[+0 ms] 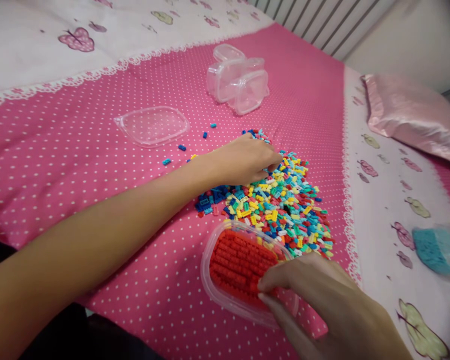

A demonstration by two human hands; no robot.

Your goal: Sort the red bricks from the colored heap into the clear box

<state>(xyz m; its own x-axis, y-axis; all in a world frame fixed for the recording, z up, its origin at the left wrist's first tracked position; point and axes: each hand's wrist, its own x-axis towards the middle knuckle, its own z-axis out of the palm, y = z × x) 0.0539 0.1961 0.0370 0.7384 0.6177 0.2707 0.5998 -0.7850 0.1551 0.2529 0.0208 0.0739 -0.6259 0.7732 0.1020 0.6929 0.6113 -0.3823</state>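
Observation:
A heap of small toy building bricks (273,210) in many colours lies on the pink dotted cloth. My left hand (247,160) reaches into its upper part with fingers curled together; the fingertips are hidden, so what they hold cannot be made out. Nearer to me stands a clear plastic container (206,280) filled with rows of red bricks (240,265). My right hand (330,295) comes over its right rim, thumb and forefinger pinched on a small red brick (261,288) at the right part of the rows.
A clear lid (153,126) lies flat on the cloth (78,165), left of a few loose blue bricks (182,147). Several clear containers (238,80) are piled farther back. At right are a container of teal bricks (435,250) and a pink satin pillow (416,115).

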